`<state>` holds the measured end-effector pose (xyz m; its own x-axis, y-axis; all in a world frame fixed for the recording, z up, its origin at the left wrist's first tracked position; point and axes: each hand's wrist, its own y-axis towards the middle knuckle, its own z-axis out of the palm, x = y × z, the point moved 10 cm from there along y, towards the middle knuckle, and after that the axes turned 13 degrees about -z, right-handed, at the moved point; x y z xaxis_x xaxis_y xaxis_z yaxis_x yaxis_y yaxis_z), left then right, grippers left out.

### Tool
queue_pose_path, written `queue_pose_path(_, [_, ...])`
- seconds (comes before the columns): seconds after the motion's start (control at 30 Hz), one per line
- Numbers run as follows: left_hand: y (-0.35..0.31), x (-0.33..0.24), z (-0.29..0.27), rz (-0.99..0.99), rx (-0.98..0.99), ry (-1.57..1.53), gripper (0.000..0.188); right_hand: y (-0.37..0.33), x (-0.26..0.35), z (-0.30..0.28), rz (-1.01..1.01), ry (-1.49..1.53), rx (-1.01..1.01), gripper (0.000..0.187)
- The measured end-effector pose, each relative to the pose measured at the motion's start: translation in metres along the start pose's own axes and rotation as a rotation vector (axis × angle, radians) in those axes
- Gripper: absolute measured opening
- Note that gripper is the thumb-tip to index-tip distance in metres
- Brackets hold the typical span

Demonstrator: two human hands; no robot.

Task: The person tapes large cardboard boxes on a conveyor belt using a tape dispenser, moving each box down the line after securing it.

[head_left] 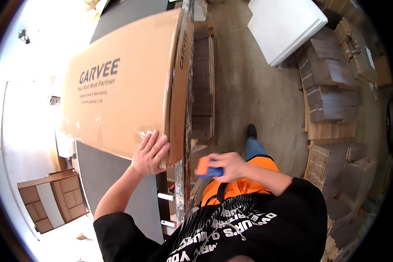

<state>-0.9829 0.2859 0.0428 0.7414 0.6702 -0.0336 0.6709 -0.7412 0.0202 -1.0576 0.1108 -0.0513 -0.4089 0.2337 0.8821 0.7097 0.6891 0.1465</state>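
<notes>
A large brown cardboard box (131, 48) with dark print lies on its broad side, reaching over the edge of a dark grey work table (109, 174). Clear tape shows wrinkled near its closest corner. My left hand (150, 153) rests palm down on that corner, fingers stretched out across the cardboard. In front of my waist, my right hand (232, 167) is closed round a small orange-and-blue hand tool (208, 167), whose exact kind I cannot make out. The tool is apart from the box, to its right.
A worn metal rail (183, 187) runs along the table's right edge, above stacked brown boards (203, 87). White panels (288, 30) stand at the far right on the concrete floor (236, 56). Pallets with stacked cartons (329, 102) line the right side. An open carton (52, 201) sits left.
</notes>
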Motion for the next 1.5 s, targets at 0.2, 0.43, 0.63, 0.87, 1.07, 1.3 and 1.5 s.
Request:
queue_pose_path(0.2, [0.020, -0.004, -0.001, -0.200, 0.384, -0.114, 0.097, -0.140, -0.121, -0.156, 0.370, 0.309, -0.985, 0.059])
queue_pose_path(0.43, [0.243, -0.012, 0.047, 0.101, 0.469, 0.539, 0.079, -0.081, -0.214, -0.261, 0.385, 0.604, -1.184, 0.065])
queue_pose_path(0.63, [0.464, 0.174, 0.029, -0.603, 0.278, 0.426, 0.092, 0.036, -0.281, -0.333, 0.375, 0.678, -0.826, 0.064])
queue_pose_path(0.87, [0.449, 0.207, 0.010, -0.978, 0.102, 0.049, 0.117, 0.275, -0.335, -0.412, 0.205, 0.983, -0.281, 0.065])
queue_pose_path(1.07, [0.456, 0.204, 0.021, -0.970, 0.083, -0.003, 0.105, 0.454, -0.330, -0.395, 0.158, 1.094, 0.107, 0.054])
queue_pose_path(1.3, [0.440, 0.208, 0.007, -0.946, 0.043, -0.032, 0.044, 0.294, -0.287, -0.341, -0.155, 0.645, 0.868, 0.064])
queue_pose_path(1.5, [0.450, 0.207, 0.015, -0.948, -0.040, -0.065, 0.036, 0.249, -0.161, -0.209, -0.554, 0.024, 0.893, 0.053])
